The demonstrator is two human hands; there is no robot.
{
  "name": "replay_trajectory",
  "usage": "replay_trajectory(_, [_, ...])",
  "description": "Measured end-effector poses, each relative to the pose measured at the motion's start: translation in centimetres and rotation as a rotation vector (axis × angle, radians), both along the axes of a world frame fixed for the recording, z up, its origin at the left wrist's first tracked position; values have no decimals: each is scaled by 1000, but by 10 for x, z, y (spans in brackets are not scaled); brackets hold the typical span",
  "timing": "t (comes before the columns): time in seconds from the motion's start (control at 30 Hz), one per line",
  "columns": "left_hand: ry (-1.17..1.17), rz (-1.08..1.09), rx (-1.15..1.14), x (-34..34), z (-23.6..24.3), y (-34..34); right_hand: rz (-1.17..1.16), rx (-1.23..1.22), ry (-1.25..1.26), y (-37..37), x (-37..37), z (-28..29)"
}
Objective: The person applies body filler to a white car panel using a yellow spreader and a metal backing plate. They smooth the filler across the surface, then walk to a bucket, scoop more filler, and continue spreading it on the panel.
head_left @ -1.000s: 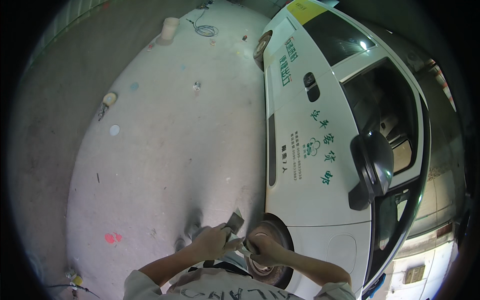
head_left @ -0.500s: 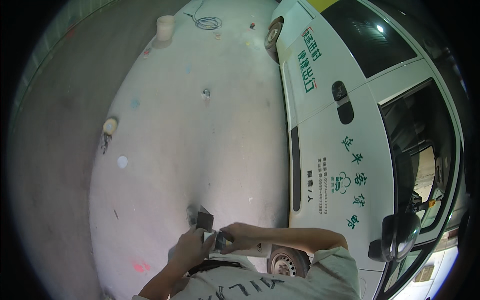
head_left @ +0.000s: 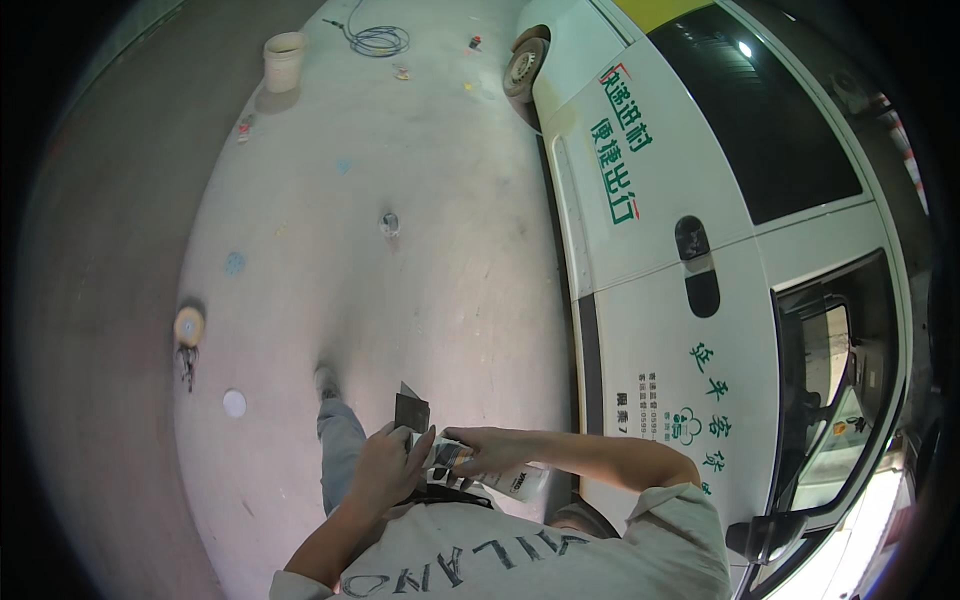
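Note:
In front of my body, my left hand (head_left: 388, 462) is closed on a dark grey flat piece (head_left: 412, 410), perhaps a scraper blade or sheet, that sticks up past my fingers. My right hand (head_left: 488, 450) is closed on a white printed package (head_left: 513, 483), which lies partly hidden under it and reaches toward the van. The two hands are close together, and where their held things meet is hard to make out. My leg (head_left: 340, 445) and shoe show beyond my left arm.
A white van (head_left: 650, 290) with green lettering runs along my right, its side mirror (head_left: 765, 538) low at right. On the pale floor lie a bucket (head_left: 284, 63), a coiled hose (head_left: 375, 40), a tan roll (head_left: 189, 326) with a metal tool, a white disc (head_left: 235, 403) and small scraps.
I have moved along the van toward its rear, so its front wheel and mirror slid down in view. My hands stay together with their things, and my left leg has stepped forward.

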State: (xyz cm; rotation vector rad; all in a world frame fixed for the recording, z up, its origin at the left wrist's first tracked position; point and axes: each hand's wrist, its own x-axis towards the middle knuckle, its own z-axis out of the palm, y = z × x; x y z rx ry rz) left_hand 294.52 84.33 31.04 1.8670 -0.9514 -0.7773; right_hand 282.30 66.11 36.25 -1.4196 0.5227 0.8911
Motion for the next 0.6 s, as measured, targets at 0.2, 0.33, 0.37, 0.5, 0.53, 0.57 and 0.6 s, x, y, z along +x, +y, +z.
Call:
replay_trajectory(0.2, [-21,-295,-9,159,38,-88,232,-399,-199,-66,122,38])
replay_trajectory(0.33, [-151,-418,50,245,57,-143,128,-542,-353,-103,185,38])
replay_trajectory(0.37, [-179,-436,46,263,56,-159,107,-558,-432,-114,202,32])
replay_trajectory(0.5, [-92,-416,106,339,39,-222,40,-500,-460,-173,273,2])
replay_trajectory(0.53, [-133,-390,29,357,34,-239,38,-489,-462,-192,294,-5])
replay_trajectory(0.57, [-154,-372,50,377,30,-255,37,-462,-463,-211,317,-10])
replay_trajectory(0.6, [-175,-351,75,399,29,-272,-46,-416,-460,-229,342,-13])
